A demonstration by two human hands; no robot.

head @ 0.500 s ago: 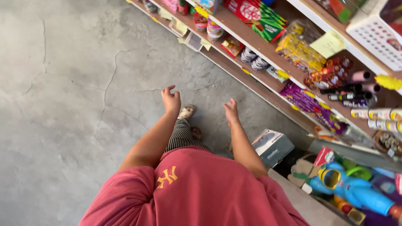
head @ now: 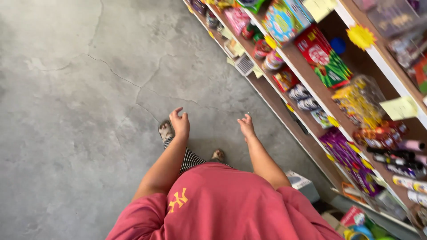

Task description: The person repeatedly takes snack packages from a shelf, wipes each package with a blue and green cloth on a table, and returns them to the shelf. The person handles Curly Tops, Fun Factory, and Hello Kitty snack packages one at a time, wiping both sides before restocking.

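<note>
Cracked grey concrete floor (head: 80, 111) fills most of the view, with long wooden shop shelves (head: 307, 84) running along the right side. A person in a red T-shirt (head: 222, 204) stands looking down, both bare arms stretched forward over the floor. Their left hand (head: 180, 123) hangs loosely open, fingers gently curled, holding nothing, just above a sandalled foot (head: 166, 130). Their right hand (head: 246, 126) is also open and empty, fingers relaxed and slightly spread, near the lowest shelf edge but not touching it. Packed on the shelves (all well apart from both hands) are bright snack packets: a red and green packet (head: 322, 58), a yellow bag (head: 358, 100) and purple wrappers (head: 344, 153). A small white box (head: 302, 183) sits by the person's right elbow.
</note>
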